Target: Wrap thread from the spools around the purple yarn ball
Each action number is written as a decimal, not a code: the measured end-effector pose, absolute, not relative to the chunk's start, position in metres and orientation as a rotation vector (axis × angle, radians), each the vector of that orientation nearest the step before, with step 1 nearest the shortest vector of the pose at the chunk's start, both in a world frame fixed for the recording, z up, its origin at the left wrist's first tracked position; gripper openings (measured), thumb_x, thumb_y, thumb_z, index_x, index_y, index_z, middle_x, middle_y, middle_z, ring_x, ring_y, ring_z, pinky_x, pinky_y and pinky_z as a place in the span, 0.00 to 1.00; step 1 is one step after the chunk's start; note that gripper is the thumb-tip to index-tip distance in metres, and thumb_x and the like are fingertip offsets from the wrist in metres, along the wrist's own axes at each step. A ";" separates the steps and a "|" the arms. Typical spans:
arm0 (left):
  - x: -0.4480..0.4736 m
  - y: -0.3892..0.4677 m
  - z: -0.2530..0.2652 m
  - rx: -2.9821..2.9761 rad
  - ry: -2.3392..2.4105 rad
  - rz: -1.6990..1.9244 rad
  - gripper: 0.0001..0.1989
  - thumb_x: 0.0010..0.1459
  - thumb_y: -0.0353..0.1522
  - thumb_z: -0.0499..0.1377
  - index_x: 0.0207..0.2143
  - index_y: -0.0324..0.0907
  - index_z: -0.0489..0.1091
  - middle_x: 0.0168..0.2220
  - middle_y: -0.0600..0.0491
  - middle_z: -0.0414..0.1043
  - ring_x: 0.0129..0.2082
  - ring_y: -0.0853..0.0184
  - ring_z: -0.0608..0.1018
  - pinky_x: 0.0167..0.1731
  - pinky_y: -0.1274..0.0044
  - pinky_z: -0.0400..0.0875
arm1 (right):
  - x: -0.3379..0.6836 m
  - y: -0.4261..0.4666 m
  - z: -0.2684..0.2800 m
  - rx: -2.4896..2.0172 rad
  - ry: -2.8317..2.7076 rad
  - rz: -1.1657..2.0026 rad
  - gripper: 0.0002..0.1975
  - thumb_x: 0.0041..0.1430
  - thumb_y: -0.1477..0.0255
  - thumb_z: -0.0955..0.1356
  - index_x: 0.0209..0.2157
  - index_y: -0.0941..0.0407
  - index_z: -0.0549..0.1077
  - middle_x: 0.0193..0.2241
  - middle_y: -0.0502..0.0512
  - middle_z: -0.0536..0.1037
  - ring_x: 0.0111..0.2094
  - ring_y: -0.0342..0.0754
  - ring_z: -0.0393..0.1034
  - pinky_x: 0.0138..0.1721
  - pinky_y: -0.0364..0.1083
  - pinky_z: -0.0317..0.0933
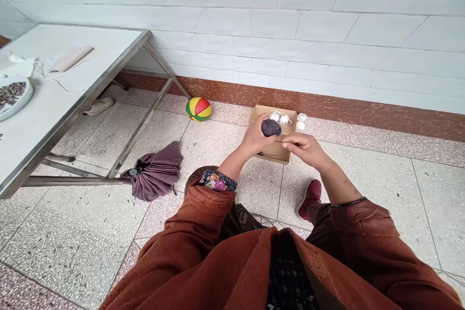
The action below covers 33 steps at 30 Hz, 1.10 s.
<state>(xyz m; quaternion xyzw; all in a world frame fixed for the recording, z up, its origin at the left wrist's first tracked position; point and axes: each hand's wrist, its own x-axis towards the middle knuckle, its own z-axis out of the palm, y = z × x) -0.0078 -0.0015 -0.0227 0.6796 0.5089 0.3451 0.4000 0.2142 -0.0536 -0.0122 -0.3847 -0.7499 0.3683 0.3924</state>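
Observation:
A dark grey ball of yarn (271, 128) is in my left hand (257, 135), its fingers and thumb curved around the near side. Just to the right, my right hand (307, 150) pinches a thin strand of yarn between thumb and fingertips, close to the ball. Both hands are above an open cardboard box (274, 159) on the floor. White balls of yarn (279, 117) lie in the far part of the box, partly behind the dark ball. A dark strand shows in the box's near part.
White yarn balls (301, 121) sit beside the box near the wall. A striped ball (198, 109) is by the table leg. A folded purple umbrella (156, 172) lies on the floor. The white table (109, 41) at left carries a bowl (27, 99) of dark pieces.

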 end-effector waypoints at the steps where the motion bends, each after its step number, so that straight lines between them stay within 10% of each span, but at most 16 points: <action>1: -0.008 -0.003 -0.022 1.777 1.288 0.818 0.37 0.48 0.35 0.72 0.61 0.45 0.70 0.59 0.44 0.71 0.62 0.49 0.75 0.68 0.53 0.69 | 0.217 -0.055 -0.009 -0.974 -1.868 0.930 0.14 0.74 0.54 0.72 0.43 0.48 0.86 0.38 0.53 0.87 0.38 0.51 0.80 0.45 0.52 0.74; 13: -0.003 -0.021 -0.008 1.539 0.626 0.601 0.49 0.46 0.37 0.74 0.72 0.52 0.65 0.58 0.45 0.78 0.59 0.48 0.80 0.62 0.55 0.74 | 0.223 -0.038 -0.018 -1.279 -1.617 0.878 0.17 0.72 0.52 0.71 0.38 0.50 0.82 0.34 0.53 0.83 0.36 0.51 0.75 0.43 0.51 0.70; 22: -0.004 -0.005 -0.014 1.292 1.181 0.921 0.29 0.51 0.36 0.69 0.56 0.41 0.73 0.56 0.42 0.77 0.58 0.52 0.79 0.64 0.56 0.73 | 0.209 -0.050 -0.019 -1.118 -1.906 1.067 0.17 0.71 0.53 0.71 0.35 0.51 0.82 0.31 0.52 0.82 0.31 0.49 0.72 0.37 0.49 0.67; 33: -0.002 -0.019 -0.015 1.462 0.735 0.540 0.39 0.48 0.40 0.71 0.64 0.48 0.71 0.61 0.43 0.77 0.62 0.47 0.78 0.63 0.53 0.73 | 0.228 -0.033 -0.023 -1.216 -1.748 0.794 0.17 0.70 0.52 0.72 0.34 0.49 0.82 0.35 0.55 0.85 0.39 0.55 0.77 0.47 0.55 0.72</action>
